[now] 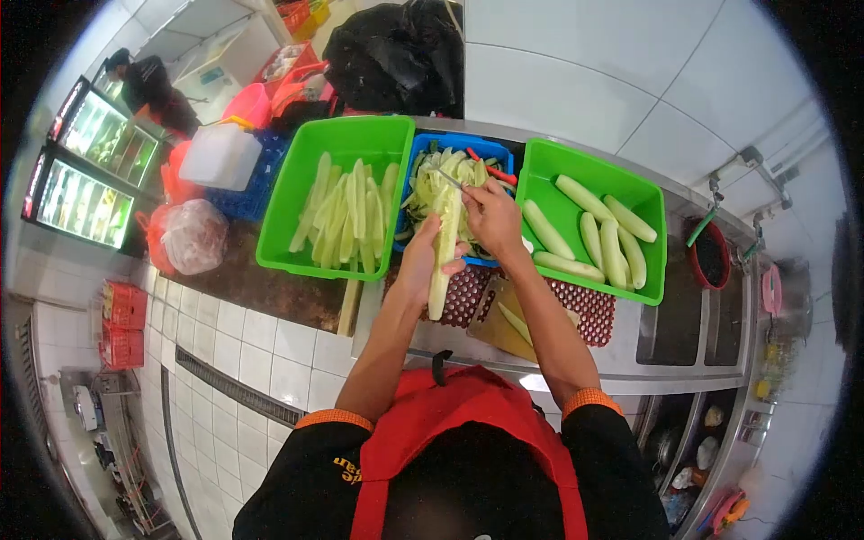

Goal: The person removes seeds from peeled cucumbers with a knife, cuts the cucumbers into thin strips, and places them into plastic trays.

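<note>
A long pale-green piece of peeled cucumber-like vegetable lies in my left hand, fingers wrapped round it. My right hand is closed on the handle of a small metal tool, its end over the upper part of the piece. Both hands are above the front of a blue bin holding scraps. To the left, a green bin holds long cut pieces. Another green bin on the right contains whole peeled vegetables.
A cutting board with a cut piece lies on a red perforated mat. A red-handled item rests in the blue bin. Bagged goods stand left; a sink is right. Another person is far back left.
</note>
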Demonstrator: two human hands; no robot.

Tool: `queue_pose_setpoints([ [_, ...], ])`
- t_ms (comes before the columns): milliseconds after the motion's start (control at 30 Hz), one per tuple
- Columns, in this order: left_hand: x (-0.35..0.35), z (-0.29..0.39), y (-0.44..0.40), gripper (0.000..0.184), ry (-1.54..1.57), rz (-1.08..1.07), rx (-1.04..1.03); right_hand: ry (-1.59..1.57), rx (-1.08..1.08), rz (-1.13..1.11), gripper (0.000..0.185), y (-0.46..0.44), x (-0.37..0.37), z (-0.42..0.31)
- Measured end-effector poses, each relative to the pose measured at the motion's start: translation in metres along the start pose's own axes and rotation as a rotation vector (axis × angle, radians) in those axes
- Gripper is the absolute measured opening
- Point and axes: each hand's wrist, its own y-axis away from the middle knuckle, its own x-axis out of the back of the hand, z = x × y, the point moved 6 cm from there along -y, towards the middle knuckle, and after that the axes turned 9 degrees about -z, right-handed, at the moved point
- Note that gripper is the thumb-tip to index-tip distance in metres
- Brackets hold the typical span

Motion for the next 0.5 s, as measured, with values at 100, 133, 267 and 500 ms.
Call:
queue_pose_setpoints([
  [100,0.006,-0.006,-0.011,0.032,0.052,-0.056,-0.011,0.080,0.021,-0.039,0.014,-0.005,-0.005,0.013],
  [133,0.005,-0.002,-0.014,0.036,0.132,-0.074,-0.080,-0.186,-0.258,-0.161,0.015,-0.007,-0.010,0.027],
  [267,-0.001,0.022,-0.006,0.041,0.202,-0.160,-0.260,-0.757,-0.643,-0.213,0.018,-0.006,0.002,0.015],
  [500,-0.043,0.043,0.012,0.048,0.135,-0.278,-0.423,-0.331,-0.160,-0.141,0.027,-0.015,0.086,-0.101],
])
